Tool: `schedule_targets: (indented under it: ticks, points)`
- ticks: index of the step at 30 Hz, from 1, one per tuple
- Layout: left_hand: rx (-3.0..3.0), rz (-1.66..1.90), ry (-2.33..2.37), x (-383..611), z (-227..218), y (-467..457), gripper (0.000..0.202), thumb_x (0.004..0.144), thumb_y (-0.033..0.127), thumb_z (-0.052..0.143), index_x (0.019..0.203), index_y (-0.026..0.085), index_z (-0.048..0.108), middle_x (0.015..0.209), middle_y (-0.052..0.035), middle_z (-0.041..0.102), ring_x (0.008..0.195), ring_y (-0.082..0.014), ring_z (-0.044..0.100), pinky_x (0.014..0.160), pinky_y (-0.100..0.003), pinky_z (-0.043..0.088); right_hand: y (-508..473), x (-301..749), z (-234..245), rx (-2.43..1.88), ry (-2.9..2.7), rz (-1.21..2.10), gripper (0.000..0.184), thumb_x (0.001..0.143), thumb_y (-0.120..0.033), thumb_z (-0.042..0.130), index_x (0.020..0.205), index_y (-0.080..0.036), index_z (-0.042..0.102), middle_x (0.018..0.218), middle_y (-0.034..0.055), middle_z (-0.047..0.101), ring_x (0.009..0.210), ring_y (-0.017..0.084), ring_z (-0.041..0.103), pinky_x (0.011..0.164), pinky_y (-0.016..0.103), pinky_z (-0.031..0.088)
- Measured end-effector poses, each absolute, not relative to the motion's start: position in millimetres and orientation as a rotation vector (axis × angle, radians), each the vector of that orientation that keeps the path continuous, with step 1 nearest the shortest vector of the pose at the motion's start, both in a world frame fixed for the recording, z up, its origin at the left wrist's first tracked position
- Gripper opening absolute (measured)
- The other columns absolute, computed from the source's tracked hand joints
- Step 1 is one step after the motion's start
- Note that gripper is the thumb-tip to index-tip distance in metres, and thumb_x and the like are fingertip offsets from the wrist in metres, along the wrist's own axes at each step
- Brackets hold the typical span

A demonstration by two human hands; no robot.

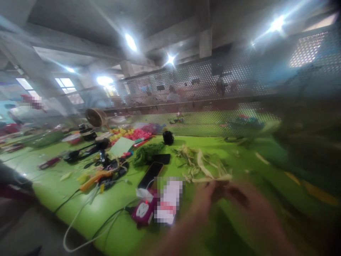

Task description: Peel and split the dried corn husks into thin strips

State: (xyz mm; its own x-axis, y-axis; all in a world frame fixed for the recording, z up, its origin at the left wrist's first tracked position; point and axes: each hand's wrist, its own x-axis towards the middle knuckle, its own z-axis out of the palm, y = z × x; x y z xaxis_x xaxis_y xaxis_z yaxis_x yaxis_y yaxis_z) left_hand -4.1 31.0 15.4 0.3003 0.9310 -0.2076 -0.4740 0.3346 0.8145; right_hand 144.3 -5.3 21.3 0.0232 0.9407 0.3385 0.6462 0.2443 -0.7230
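From the left on the green bench (50, 206), an orange-handled tool with a black cord (93, 180) lies in from the near edge; a dark green, fluffy bundle (146, 153) sits farther toward the far edge, and a black, flat rectangular phone (150, 175) lies just this side of it. A purple power socket with a white face (144, 211) lies nearer me. Right of these, between the bench's far edge and my hands, is a loose spread of pale yellow, papery strips (201, 164). My left hand (204, 197) and right hand (243, 195) come together just below its lower side, the fingers of both curled in close; blur hides how far they open, so I cannot tell whether they hold a strip. I judge the strips light, dry and rather stiff, apt to split along their length, so I would pinch one gently near its broader end, across the flat.
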Motion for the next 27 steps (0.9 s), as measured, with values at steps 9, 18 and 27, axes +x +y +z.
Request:
schedule_targets:
  ticks: [9,18,27]
  points:
    - [0.877,1.026,0.891,1,-8,30,0.044,0.077,0.050,0.066,0.103,0.014,0.067,0.109,-0.0130,0.068,0.105,-0.0268,0.059,0.096,-0.039,0.041,-3,139,5,-1.645,-1.988,0.003,0.021,0.090,-0.037,0.048,0.092,-0.026,0.066,0.089,0.0053,0.071,0.081,0.024,0.066,0.065,0.033,0.046]
    - [0.959,1.120,1.010,3,0,31,0.040,0.075,0.047,0.066,0.096,0.014,0.066,0.092,-0.0080,0.065,0.093,-0.0235,0.057,0.085,-0.034,0.042,-3,135,3,-1.484,-2.034,0.176,0.023,0.091,-0.031,0.044,0.080,-0.025,0.064,0.079,0.0043,0.069,0.075,0.019,0.063,0.062,0.027,0.045]
    - [1.080,1.116,1.055,-8,8,37,0.039,0.074,0.052,0.066,0.084,0.014,0.064,0.077,-0.0035,0.060,0.075,-0.0170,0.054,0.073,-0.029,0.041,-6,138,13,-1.508,-1.812,0.547,0.022,0.088,-0.041,0.051,0.081,-0.025,0.063,0.076,0.0015,0.067,0.068,0.017,0.061,0.059,0.026,0.045]
